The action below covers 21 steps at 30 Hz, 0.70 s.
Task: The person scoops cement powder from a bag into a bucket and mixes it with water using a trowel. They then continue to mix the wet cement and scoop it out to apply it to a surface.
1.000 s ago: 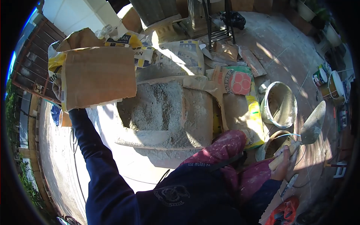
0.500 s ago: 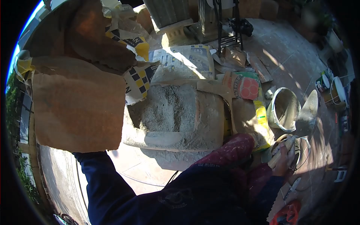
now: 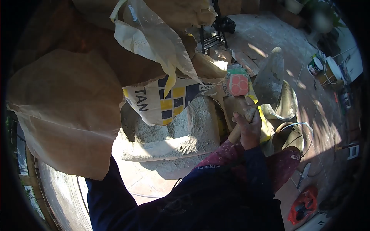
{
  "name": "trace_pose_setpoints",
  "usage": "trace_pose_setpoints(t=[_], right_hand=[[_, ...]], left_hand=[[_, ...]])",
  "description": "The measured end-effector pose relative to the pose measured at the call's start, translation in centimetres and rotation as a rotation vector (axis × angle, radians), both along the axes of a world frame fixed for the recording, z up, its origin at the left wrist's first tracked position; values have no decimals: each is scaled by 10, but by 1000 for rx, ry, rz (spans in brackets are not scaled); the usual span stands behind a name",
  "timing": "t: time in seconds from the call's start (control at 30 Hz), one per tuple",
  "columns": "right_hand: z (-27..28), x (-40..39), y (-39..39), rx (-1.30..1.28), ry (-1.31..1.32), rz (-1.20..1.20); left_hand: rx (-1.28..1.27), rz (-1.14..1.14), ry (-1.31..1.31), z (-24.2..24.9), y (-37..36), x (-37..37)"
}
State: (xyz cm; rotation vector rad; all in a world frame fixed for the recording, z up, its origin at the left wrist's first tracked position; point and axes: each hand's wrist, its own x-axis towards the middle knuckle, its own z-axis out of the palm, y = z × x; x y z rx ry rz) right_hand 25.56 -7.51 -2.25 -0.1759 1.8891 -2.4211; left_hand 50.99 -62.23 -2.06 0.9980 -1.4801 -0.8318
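My right hand (image 3: pixel 249 129) is wrapped round the wooden handle of a trowel (image 3: pixel 269 79), its broad grey blade pointing up and away from me. Below and left of it lies a mixing tub (image 3: pixel 156 152) with grey cement powder (image 3: pixel 148 129) inside. A torn brown paper bag (image 3: pixel 69 111) hangs over the left side and back of the tub, its printed "TAN" flap (image 3: pixel 148 102) covering part of the powder. The left sleeve (image 3: pixel 104 192) runs up under this paper, which hides my left hand and its fingers.
Right of the tub lies a cement bag (image 3: pixel 238 85) with red circles. Beside it stand a tilted bucket (image 3: pixel 288 102) and a second bucket (image 3: pixel 295 136). Farther right are paint pails (image 3: pixel 330 71), a knife (image 3: pixel 304 174) and a red plastic bag (image 3: pixel 302 206) on the tiles.
My right hand has lifted the trowel from beside the near bucket, up and left towards the tub. The torn paper bag has shifted, its printed flap now hanging over the powder.
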Motion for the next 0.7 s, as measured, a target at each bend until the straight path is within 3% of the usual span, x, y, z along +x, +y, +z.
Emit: trace_pose_setpoints(t=[0.07,0.13,0.2,0.3,0.5,0.7], right_hand=[[-33,-33,1,224,275,-15],[-48,-35,12,356,355,51],[-51,-19,14,388,244,173],[-78,-1,18,409,288,8],[-41,-39,71,292,228,-342],[7,-141,190,-192,73,-420]], left_hand=[[-4,-31,-44,-5,8,-8],[-22,-70,-93,-8,16,-19],[-51,-123,-149,-7,24,-38],[-127,-233,-234,1,44,-76],[-481,-566,-288,73,119,-192],[-885,-928,-261,175,241,-374]])
